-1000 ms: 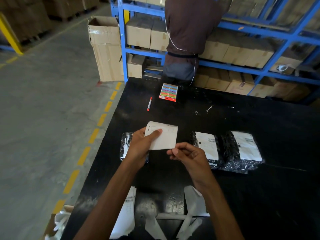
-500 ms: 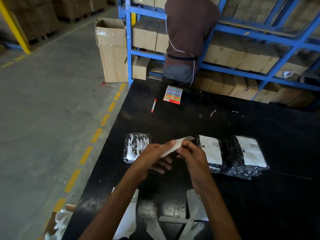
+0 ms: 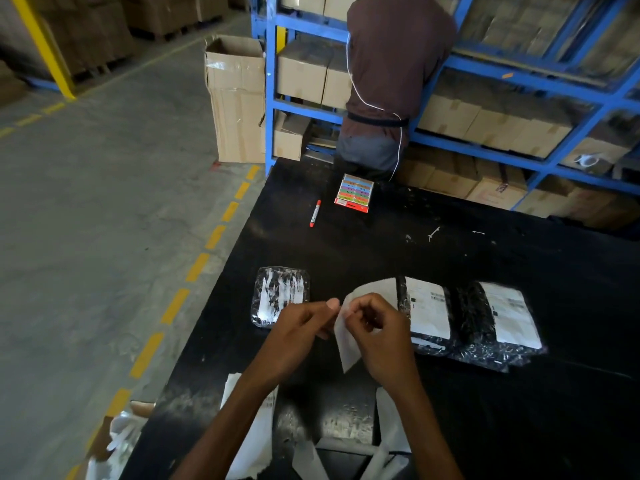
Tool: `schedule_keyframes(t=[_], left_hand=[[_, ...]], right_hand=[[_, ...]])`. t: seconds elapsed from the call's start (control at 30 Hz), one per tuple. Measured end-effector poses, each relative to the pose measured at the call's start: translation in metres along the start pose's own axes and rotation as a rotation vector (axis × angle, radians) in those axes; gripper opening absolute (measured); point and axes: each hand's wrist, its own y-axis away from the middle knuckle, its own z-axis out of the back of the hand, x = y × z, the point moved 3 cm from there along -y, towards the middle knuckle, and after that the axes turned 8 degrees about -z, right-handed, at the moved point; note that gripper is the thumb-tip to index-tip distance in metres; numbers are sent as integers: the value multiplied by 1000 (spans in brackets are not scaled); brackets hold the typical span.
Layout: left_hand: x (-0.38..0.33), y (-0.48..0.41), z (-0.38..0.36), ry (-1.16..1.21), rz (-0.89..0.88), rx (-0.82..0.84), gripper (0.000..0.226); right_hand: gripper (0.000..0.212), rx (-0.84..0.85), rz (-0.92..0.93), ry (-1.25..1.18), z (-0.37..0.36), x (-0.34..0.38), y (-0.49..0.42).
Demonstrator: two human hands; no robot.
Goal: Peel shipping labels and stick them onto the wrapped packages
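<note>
Both hands hold a white shipping label (image 3: 372, 292) above the black table (image 3: 485, 393). My left hand (image 3: 298, 336) pinches its near corner with thumb and forefinger. My right hand (image 3: 379, 336) grips the same edge, and a flap of backing paper (image 3: 346, 348) hangs down under it. A wrapped package without a label (image 3: 281, 295) lies to the left of the hands. Two wrapped packages with white labels on them lie to the right, one (image 3: 427, 315) close to my right hand and the other (image 3: 502, 320) beyond it.
A red marker (image 3: 314, 213) and a coloured sticker pad (image 3: 354, 193) lie farther back on the table. Loose white backing strips (image 3: 252, 434) lie at the near edge. A person in a brown top (image 3: 388, 81) stands at blue shelving with cartons. An open carton (image 3: 237, 98) stands on the floor.
The label went from flat and facing me to curled between both hands, with a paper flap now hanging below. The hands came together, uncovering the unlabelled package on the left.
</note>
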Motion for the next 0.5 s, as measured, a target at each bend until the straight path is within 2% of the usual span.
schedule_keyframes(t=[0.1,0.17,0.33,0.5], left_hand=[[-1,5,9,-62,-104,61,26],[2,7,14,-71,-126,44,24],[16,6,25,-65,-35,-157,25],[47,-11,37,-102,153,-206,27]], right_hand=[[9,42,11,22,-7,2,3],[9,67,10,39,-11,3,4],[10,133,-58,27,-22,-5,4],[17,182,-299,-139,-33,-23,6]])
